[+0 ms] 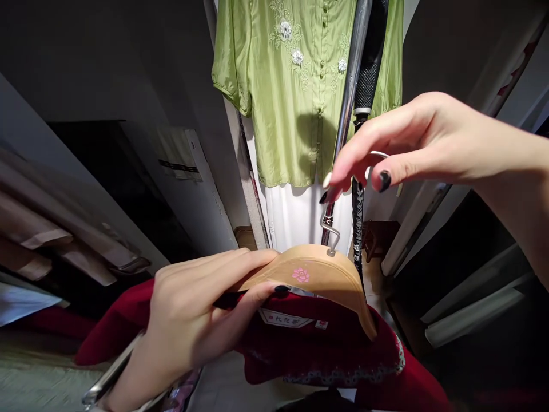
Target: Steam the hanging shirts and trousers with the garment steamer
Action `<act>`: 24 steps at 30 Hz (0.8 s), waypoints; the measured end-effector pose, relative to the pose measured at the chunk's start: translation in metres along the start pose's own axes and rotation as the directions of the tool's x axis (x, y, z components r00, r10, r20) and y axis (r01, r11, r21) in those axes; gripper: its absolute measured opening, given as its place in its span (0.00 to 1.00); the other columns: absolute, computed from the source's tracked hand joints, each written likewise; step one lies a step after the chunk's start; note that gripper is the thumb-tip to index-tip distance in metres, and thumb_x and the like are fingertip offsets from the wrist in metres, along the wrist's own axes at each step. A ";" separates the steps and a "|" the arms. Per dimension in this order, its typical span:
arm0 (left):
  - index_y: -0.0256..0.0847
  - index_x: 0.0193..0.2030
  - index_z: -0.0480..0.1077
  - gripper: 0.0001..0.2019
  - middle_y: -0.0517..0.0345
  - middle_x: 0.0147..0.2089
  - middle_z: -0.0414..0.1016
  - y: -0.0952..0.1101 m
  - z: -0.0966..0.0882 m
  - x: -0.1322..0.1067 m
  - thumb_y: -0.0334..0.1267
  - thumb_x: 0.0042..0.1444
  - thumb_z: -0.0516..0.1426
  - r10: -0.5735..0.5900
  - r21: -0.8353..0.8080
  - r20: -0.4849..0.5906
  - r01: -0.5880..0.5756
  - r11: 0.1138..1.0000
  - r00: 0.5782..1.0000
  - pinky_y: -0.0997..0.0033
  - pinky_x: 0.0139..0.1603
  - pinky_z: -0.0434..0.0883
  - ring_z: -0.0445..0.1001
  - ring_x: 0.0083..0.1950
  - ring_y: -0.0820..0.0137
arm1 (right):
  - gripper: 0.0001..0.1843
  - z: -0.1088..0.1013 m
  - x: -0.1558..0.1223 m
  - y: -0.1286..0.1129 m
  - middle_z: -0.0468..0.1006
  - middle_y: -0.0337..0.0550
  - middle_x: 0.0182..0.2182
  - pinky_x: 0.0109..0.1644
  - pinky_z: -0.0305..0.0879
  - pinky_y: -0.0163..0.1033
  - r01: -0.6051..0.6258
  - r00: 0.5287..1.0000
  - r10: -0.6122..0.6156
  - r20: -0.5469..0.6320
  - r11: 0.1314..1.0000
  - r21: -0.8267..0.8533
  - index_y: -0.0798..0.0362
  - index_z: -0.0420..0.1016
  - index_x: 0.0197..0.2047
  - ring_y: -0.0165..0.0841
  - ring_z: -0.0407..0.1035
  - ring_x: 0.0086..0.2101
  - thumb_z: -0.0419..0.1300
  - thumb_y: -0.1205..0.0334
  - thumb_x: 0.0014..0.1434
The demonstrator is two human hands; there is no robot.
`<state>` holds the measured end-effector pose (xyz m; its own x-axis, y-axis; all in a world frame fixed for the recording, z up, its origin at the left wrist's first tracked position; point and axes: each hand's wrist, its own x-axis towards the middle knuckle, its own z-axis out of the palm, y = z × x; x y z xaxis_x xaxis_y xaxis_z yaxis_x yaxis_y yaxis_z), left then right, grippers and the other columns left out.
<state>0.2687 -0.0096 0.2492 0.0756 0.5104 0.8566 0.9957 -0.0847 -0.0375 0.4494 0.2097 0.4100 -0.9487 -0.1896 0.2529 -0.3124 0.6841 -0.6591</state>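
Hanger: a light wooden hanger (317,274), curved like a bow, with a small pink flower painted near the middle and a silver hook (330,236) on top.
Red top: a dark red top (330,349) hangs on it, with a white tag at the neck and a patterned trim.
Left grip (189,320): wrapped tight around the hanger's left arm, thumb under and fingers over.
Right grip (412,143): up high, above the hook, fingers bent beside a shiny pole (349,91). It is hard to tell if it pinches anything.
Where: the hanger is held in the air, low and in the middle.
Behind: a green blouse (291,97) hangs over white cloth (300,214).
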 end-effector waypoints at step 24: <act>0.41 0.43 0.74 0.05 0.60 0.34 0.81 0.012 -0.009 -0.020 0.36 0.65 0.58 -0.087 -0.075 0.047 0.090 0.993 0.995 0.80 0.34 0.71 0.78 0.29 0.75 | 0.27 0.107 0.004 0.067 0.81 0.38 0.31 0.44 0.74 0.38 0.100 0.962 0.095 -0.257 0.753 0.650 0.51 0.80 0.51 0.31 0.77 0.33 0.77 0.63 0.47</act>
<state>0.2783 -0.0287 0.2366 -0.0087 0.5556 0.8314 0.9916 -0.1026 0.0789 0.4194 0.1799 0.2910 -0.9295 0.0636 0.3632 -0.3614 0.0383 -0.9316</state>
